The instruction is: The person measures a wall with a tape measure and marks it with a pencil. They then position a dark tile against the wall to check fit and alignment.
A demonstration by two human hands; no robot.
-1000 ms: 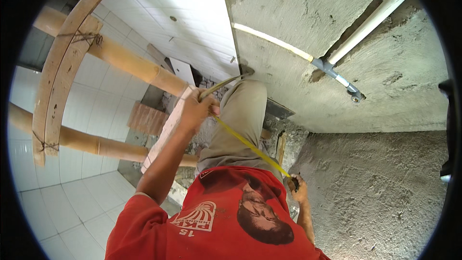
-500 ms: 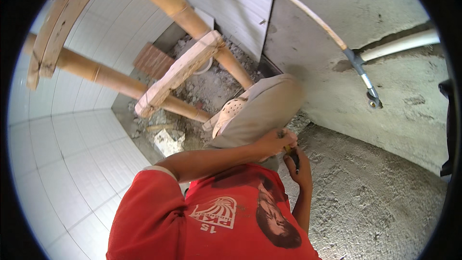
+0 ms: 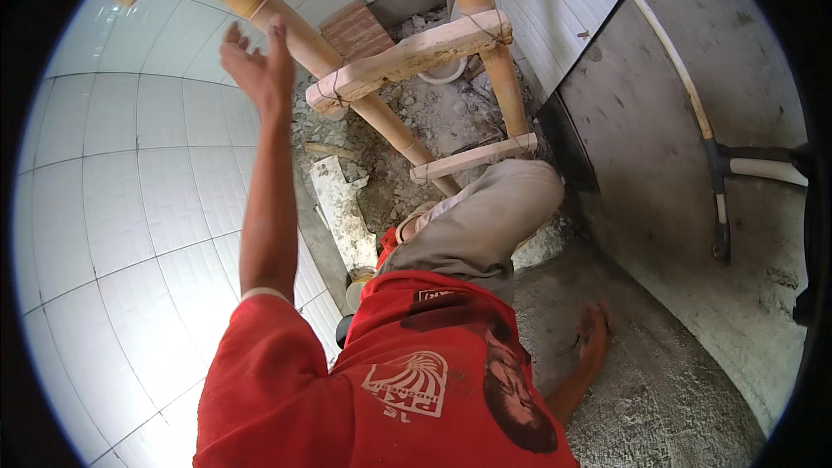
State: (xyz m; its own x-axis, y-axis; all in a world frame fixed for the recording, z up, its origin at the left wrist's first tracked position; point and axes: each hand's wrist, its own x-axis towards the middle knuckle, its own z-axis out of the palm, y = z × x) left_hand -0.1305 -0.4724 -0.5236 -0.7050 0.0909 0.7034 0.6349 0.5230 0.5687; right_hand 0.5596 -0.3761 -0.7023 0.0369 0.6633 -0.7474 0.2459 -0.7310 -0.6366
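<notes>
My left hand (image 3: 260, 61) reaches up at the upper left, fingers apart and empty, near a bamboo pole (image 3: 295, 30) of a wood-and-bamboo ladder. A short wooden rung (image 3: 407, 61) is wired across the poles to the right of that hand; a lower rung (image 3: 472, 156) lies just beyond my raised knee (image 3: 529, 182). My right hand (image 3: 592, 334) is at the lower right, fingers loosely bent and apart, over rough grey cement; I make out no tape measure in it.
White tiled surfaces (image 3: 130, 208) curve along the left. Rubble (image 3: 433, 108), a brick-red panel (image 3: 355, 30) and a whitish broken board (image 3: 338, 208) lie behind and below the ladder. A plastered wall (image 3: 650, 165) on the right carries a pipe (image 3: 680, 61) with dark fittings.
The yellow tape, earlier stretched out, then held between both hands, is out of sight. My left hand has swung up and left; my right has moved out right. The view has turned.
</notes>
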